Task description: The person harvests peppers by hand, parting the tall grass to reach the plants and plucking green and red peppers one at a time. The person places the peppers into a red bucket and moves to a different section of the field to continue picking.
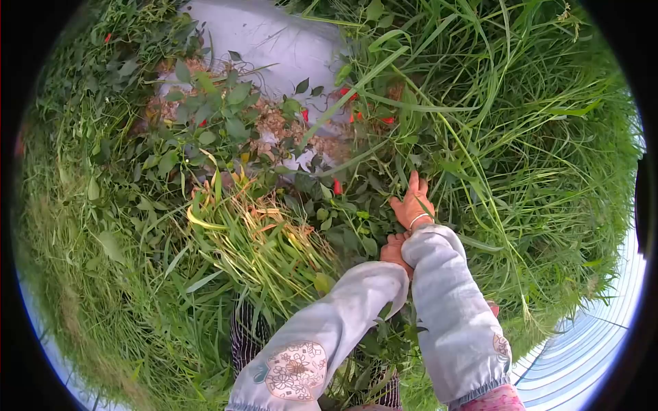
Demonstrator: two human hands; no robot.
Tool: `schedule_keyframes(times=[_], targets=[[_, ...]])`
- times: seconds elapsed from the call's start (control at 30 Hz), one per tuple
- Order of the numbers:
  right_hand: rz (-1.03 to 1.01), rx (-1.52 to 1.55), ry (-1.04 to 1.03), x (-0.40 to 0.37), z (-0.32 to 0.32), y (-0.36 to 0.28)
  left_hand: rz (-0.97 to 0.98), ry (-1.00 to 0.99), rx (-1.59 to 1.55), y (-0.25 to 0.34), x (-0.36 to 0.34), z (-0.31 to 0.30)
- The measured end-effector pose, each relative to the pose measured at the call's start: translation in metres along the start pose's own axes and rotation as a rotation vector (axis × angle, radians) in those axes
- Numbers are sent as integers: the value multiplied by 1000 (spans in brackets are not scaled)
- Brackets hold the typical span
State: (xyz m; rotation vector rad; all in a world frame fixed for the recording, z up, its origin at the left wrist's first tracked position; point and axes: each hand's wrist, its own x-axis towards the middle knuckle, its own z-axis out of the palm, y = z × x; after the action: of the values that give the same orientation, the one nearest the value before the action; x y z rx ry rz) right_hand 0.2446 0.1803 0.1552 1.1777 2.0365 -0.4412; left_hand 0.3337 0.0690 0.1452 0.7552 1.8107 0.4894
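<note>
My right hand (413,205) was spread open, palm down, over a low plant with dark green, oval leaves (370,245), its fingers pointing away from me into the foliage. My left hand (394,251) was tucked just below its wrist, the two crossing close together; leaves and the other wrist hid its fingertips, so I could not tell whether it gripped a stem. I saw nothing clamped in the right one.

A glossy red pepper-like fruit (337,186) hung left of my right hand, with more red spots farther ahead. Beyond my hands, to the left, lay a smooth, whitish sheet (281,41) with crumbly brown litter (271,120) at its near edge. Nearer, left of my left hand, was a loose heap of yellowing grass stalks (274,226). Tall, narrow green grass (541,171) crowded in to the right of both hands.

Working well there, I judged, meant parting the leaves with spread fingers rather than raking through them, and tracing any stem down to its base before putting weight on it. Grass blades and plant stems tangled easily, so a blind tug could have snapped a branch or knocked fruit loose. Uncrossing my wrists would have given me a better view.
</note>
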Motion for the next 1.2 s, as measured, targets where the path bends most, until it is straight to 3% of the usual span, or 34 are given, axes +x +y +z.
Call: schedule_keyframes(times=[0.1,0.23,0.3,0.33,0.43,0.47,0.57,0.73,0.83,0.93,0.97,1.03,1.1,1.13,1.2], targets=[[-47,95,70,0,13,34,44,-26,-122,12,-30,-56],[-58,120,96,4,27,51,332,264,-25,1,-58,-89],[-51,120,109,7,33,55,368,226,-228,-10,-57,-124],[-50,125,122,8,38,57,318,180,-425,-17,-54,-150],[-75,161,158,10,45,61,184,442,-611,-47,-16,-211],[-94,182,157,9,45,62,102,505,-592,-51,0,-238],[-74,176,98,3,37,53,110,679,-532,-62,67,-292],[-112,190,146,3,45,57,61,397,-226,-23,128,-326],[-128,226,166,4,49,58,137,435,-11,-32,163,-326],[-138,217,186,11,47,56,213,327,-90,-24,160,-353],[-125,204,167,8,53,60,78,138,-252,1,130,-371],[-167,253,204,15,58,62,199,69,-253,7,119,-388],[-148,285,187,13,57,62,43,-79,-433,42,99,-402],[-168,218,247,19,64,64,41,-92,-459,44,93,-401],[-121,266,173,16,57,63,110,-146,-637,41,77,-407]])
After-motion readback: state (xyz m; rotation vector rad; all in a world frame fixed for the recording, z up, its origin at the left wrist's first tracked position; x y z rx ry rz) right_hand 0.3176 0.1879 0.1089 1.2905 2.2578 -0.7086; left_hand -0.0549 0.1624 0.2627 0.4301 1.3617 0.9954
